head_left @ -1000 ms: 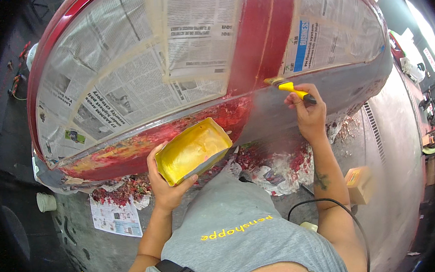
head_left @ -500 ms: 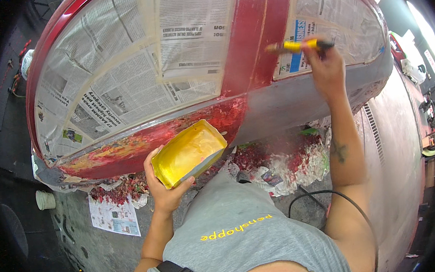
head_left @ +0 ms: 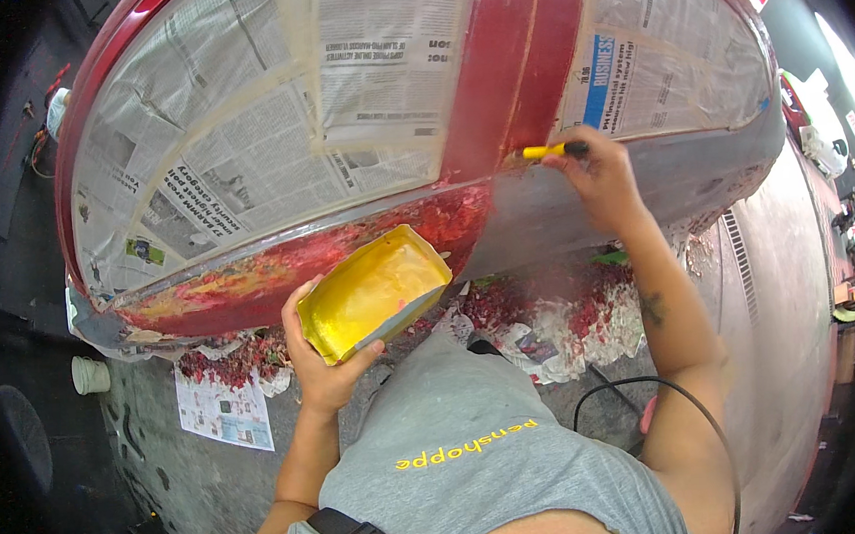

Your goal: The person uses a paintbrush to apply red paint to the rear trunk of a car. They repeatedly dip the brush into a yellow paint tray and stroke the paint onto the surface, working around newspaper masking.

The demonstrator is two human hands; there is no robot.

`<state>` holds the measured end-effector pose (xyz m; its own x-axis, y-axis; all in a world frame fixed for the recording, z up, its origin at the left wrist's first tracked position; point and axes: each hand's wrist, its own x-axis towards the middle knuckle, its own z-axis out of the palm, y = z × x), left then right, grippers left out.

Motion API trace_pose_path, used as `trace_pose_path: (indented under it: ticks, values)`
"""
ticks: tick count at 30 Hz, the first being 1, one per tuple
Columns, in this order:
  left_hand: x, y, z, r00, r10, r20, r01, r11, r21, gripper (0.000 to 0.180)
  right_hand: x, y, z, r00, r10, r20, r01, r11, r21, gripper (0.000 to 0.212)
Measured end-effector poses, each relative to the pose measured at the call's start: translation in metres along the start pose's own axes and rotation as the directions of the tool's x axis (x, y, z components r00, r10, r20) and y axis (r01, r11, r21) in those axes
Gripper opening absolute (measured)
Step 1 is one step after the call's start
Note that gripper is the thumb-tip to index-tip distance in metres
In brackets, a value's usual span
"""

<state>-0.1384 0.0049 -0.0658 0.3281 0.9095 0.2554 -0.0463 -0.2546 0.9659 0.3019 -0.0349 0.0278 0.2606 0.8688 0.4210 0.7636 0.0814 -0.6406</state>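
My left hand [head_left: 321, 366] grips a rectangular yellow container [head_left: 375, 295] from its left and lower sides. The container's top is open and tilted toward me; its inside is glossy yellow. In my right hand [head_left: 599, 183] is a paintbrush [head_left: 544, 151] with a yellow handle and a black end, held level. Its bristles point left and lie at the lower end of a red pillar [head_left: 505, 86] on a car body. I cannot tell whether they touch it. Below the pillar the car panel is grey [head_left: 561, 205] on the right and patchy red [head_left: 349, 262] on the left.
Taped newspaper [head_left: 381, 74] covers the window areas on both sides of the pillar. Red and white scraps [head_left: 587, 306] lie under the car. A black cable [head_left: 640, 380] loops by my right arm. A white bucket [head_left: 90, 375] stands at left.
My right hand has moved down and left with the paintbrush, from partway up the pillar to its lower end. My left hand and the container have barely shifted.
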Motion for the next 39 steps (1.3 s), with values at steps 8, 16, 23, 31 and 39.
trace_pose_path:
  ticks: [8, 16, 23, 31, 39]
  values:
    - [-0.004, 0.001, 0.0, 1.0, -0.013, -0.013, 0.013, 1.0, -0.001, 0.111, 0.0, -0.002, -0.023, 0.985, -0.14, -0.102, 0.143, 0.99, 0.016, 0.024]
    - [-0.002, 0.004, -0.001, 1.0, -0.002, -0.014, 0.002, 1.0, -0.006, 0.11, -0.006, 0.004, 0.009, 0.985, -0.165, -0.043, 0.164, 0.986, -0.03, 0.022]
    - [-0.005, 0.004, -0.002, 1.0, -0.01, -0.017, 0.01, 1.0, 0.003, 0.109, -0.006, -0.006, 0.001, 0.973, -0.228, 0.022, 0.229, 0.972, -0.057, 0.02]
    - [-0.004, 0.004, -0.005, 1.0, 0.009, -0.025, -0.009, 1.0, 0.02, 0.11, -0.016, -0.008, 0.006, 0.978, -0.205, -0.044, 0.203, 0.978, -0.052, 0.022]
    - [-0.001, 0.006, -0.003, 1.0, 0.002, -0.001, -0.002, 0.999, 0.045, 0.111, 0.05, -0.022, -0.051, 0.953, -0.24, -0.186, 0.226, 0.97, -0.09, 0.018]
